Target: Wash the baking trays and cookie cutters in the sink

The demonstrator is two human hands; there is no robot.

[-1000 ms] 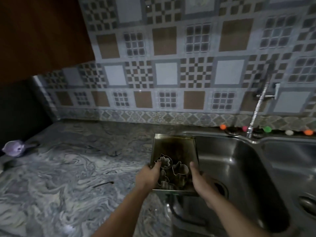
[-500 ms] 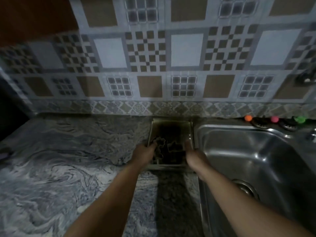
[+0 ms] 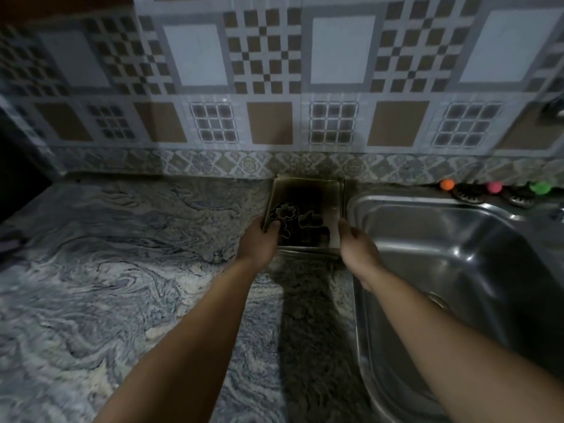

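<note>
A dark, stained square baking tray (image 3: pixel 306 193) lies on the marbled counter (image 3: pixel 137 270), pushed back near the tiled wall and just left of the steel sink (image 3: pixel 442 239). Metal cookie cutters rest inside it, a flower shape (image 3: pixel 285 211) and another outline (image 3: pixel 312 220). My left hand (image 3: pixel 259 239) grips the tray's near left corner, thumb over the rim. At the near right edge my right hand (image 3: pixel 357 245) holds on, thumb against the rim. The tray's near part is partly hidden by my hands.
Orange (image 3: pixel 447 184), pink (image 3: pixel 494 187) and green (image 3: pixel 540 187) balls sit on the ledge behind the sink, beside round metal fittings. The sink drain (image 3: pixel 438 300) shows past my right forearm. A dark fixture (image 3: pixel 554 109) sticks out at the right edge.
The tray with the cutters has gone from over the sink's left edge to the counter beside the sink, farther back toward the wall. Both hands went with it.
</note>
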